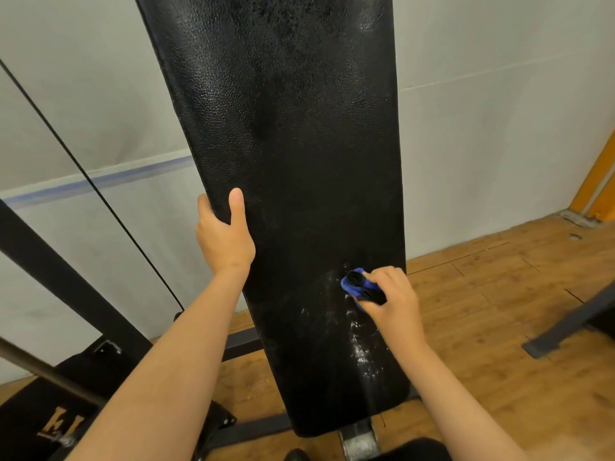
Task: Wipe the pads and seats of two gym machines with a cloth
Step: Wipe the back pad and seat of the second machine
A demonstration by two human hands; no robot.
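A long black textured back pad (293, 144) of a gym bench rises steeply through the middle of the view. My left hand (224, 234) grips its left edge, thumb lying on the pad face and fingers wrapped behind. My right hand (392, 294) holds a bunched blue and black cloth (361, 286) against the lower right part of the pad. White streaks and specks (361, 344) mark the pad just below the cloth. Part of a black seat (416, 450) shows at the bottom edge.
A black machine frame (66, 287) and thin cable (93, 188) stand at left, with a metal bar (40, 367) below. Grey wall panels lie behind. The wooden floor (499, 294) spreads right, where another dark frame foot (565, 331) rests. An orange post (595, 181) stands far right.
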